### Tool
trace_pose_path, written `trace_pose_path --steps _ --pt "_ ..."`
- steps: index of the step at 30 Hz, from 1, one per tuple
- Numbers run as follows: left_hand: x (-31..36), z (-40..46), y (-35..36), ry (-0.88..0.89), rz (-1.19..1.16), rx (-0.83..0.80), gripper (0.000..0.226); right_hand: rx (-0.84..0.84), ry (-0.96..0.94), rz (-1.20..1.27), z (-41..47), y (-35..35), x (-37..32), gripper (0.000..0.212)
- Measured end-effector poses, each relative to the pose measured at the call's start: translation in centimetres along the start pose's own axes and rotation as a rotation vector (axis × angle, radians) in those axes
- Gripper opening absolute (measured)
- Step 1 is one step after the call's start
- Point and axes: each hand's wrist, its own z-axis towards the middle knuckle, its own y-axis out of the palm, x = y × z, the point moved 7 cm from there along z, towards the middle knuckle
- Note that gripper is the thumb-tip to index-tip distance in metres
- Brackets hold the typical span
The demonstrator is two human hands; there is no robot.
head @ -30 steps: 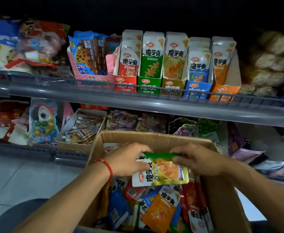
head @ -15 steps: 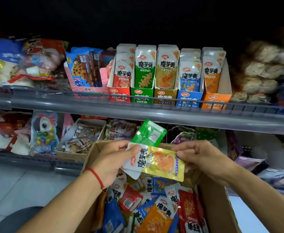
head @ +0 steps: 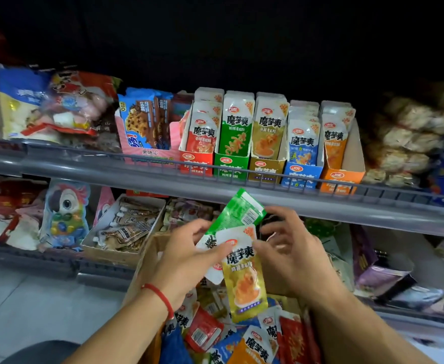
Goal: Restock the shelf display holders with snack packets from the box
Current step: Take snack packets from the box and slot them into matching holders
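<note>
A cardboard box (head: 147,261) full of mixed snack packets sits below the shelves. Above it my left hand (head: 186,258) grips a small stack: a yellow packet (head: 244,282) hanging upright in front, a white-backed one behind it, and a green packet (head: 239,211) sticking up with its barcode side showing. My right hand (head: 291,250) touches the yellow packet's top right corner with thumb and fingers loosely spread. On the upper shelf stand five colour-coded display holders: red (head: 195,164), green (head: 231,166), yellow (head: 266,170), blue (head: 301,176), orange (head: 340,178), each holding upright packets.
A grey shelf rail (head: 110,172) runs across in front of the holders. A pink cookie box (head: 147,127) stands left of them, bagged goods at both ends. The lower shelf holds a parrot-shaped pack (head: 65,214) and a tray of small packets (head: 126,227).
The yellow packet has turned from lying sideways to hanging upright. Both hands and the packets have risen a little toward the shelf rail, and the green packet now stands higher.
</note>
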Motion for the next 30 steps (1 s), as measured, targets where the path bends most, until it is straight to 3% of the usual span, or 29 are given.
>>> trace_pose_path --steps 3,5,8,10,14,18,30 --pt "1.2 -0.3 -0.3 0.085 0.039 0.037 0.029 0.006 -0.098 -0.118 1.3 0.3 -2.8 0.023" --pt "1.4 0.0 -0.9 0.085 -0.01 0.043 0.027 -0.078 -0.064 -0.128 2.4 0.4 -3.0 0.005" --pt "1.2 0.7 -2.2 0.063 -0.023 0.086 0.023 -0.213 0.03 0.001 3.8 -1.1 -3.3 0.008" --pt "1.1 1.2 -3.2 0.066 -0.062 0.13 0.021 -0.104 0.034 0.085 5.5 -4.6 -4.4 0.01" --pt "1.2 1.8 -4.4 0.046 -0.188 0.194 0.02 0.283 -0.074 0.085 10.6 -13.1 -7.3 0.009" --pt "0.9 2.4 -4.4 0.001 -0.283 0.204 0.017 0.479 -0.083 0.068 15.7 -16.5 -8.3 0.009" --pt "0.8 3.4 -4.2 -0.057 -0.366 0.125 0.016 0.585 0.025 0.034 22.2 -16.5 -6.6 0.015"
